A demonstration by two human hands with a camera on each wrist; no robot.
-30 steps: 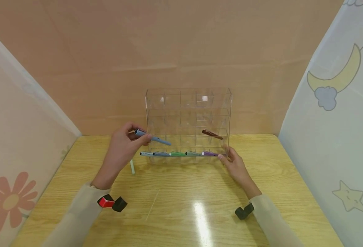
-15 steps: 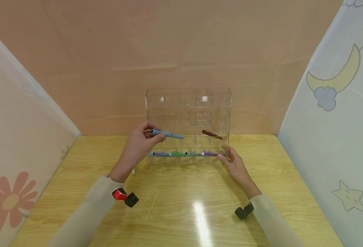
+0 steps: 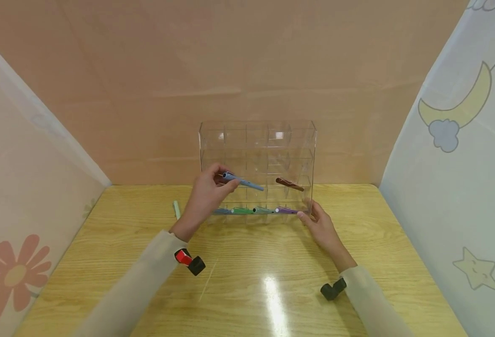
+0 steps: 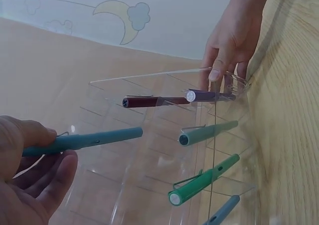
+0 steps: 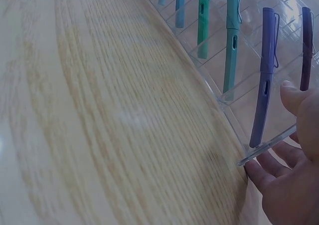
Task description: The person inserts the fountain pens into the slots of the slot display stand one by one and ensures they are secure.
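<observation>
My left hand [image 3: 207,194] pinches a blue pen [image 3: 249,183] between thumb and fingers, its narrow end pointing right in front of a clear acrylic pen rack [image 3: 257,147]. In the left wrist view that pen [image 4: 99,139] stands apart from the racked pens. My right hand [image 3: 324,230] grips the rack's lower right corner, thumb in front and fingers behind the edge. The bottom tier holds a blue pen [image 3: 223,211], a green pen [image 3: 242,211], a grey-green pen [image 3: 265,210] and a purple pen [image 3: 286,210]. One tier higher lies a dark red pen [image 3: 290,184].
A pale green pen [image 3: 176,209] lies on the wooden table [image 3: 239,281] left of the rack, close to my left wrist. Behind the rack hangs a plain orange-brown backdrop [image 3: 247,61]. Printed white panels [image 3: 454,196] flank the table on both sides.
My left hand has moved right with the blue pen, from the rack's left side to in front of it. The wrist now covers the leftmost racked pen. My right hand has stayed put.
</observation>
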